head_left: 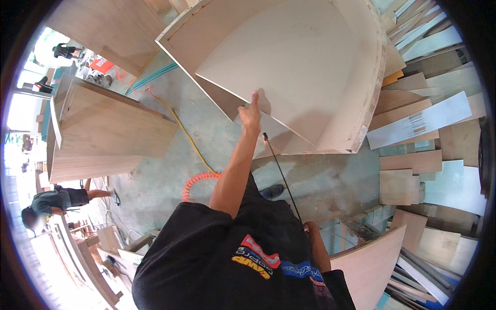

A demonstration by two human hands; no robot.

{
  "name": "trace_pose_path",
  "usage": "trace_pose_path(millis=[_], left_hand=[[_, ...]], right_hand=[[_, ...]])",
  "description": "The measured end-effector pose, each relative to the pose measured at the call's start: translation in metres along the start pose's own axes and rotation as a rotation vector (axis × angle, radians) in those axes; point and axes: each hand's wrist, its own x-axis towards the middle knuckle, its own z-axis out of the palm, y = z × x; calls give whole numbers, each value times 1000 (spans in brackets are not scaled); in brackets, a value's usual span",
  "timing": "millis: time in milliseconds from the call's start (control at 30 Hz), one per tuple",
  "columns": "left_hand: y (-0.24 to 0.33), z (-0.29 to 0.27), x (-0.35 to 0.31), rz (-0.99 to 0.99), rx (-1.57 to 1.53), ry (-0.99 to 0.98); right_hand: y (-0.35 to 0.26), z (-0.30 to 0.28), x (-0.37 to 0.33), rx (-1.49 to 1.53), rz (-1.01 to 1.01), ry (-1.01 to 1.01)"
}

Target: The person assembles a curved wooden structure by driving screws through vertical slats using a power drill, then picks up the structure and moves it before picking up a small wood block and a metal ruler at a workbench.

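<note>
A large curved-sided wooden cabinet [373, 77] fills the upper middle. Inside it lies a pale flat panel [279, 57], and my left hand [250, 111] is closed on its near edge, thumb on top, fingers partly hidden underneath. Low by my right side is my right hand [311, 227], partly covered by my dark shirt; its fingers are too hidden to read. A thin black rod or cord [282, 173] with a black and orange end runs from below the panel's edge down toward that hand. Whether the hand holds it cannot be made out.
A plywood cabinet [111, 121] stands left. A yellow hose [182, 126] and an orange coiled hose [200, 179] lie on the concrete floor. Boards [395, 187] are stacked right, a curved panel [369, 258] lower right. One person [64, 199] is at left, another [63, 50] farther off.
</note>
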Motion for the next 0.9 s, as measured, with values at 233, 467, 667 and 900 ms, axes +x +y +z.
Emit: trace_pose_path(millis=[233,467,667,900], left_hand=[[29,49,17,-193,4,316],[15,61,20,-229,151,322],[25,46,5,-219,-85,210],[51,38,-13,-212,-86,235]], right_hand=[[15,-31,-13,-68,75,-52],[21,-26,-7,-46,213,-120],[20,-4,11,-12,292,-172],[10,-8,2,188,277,-53]])
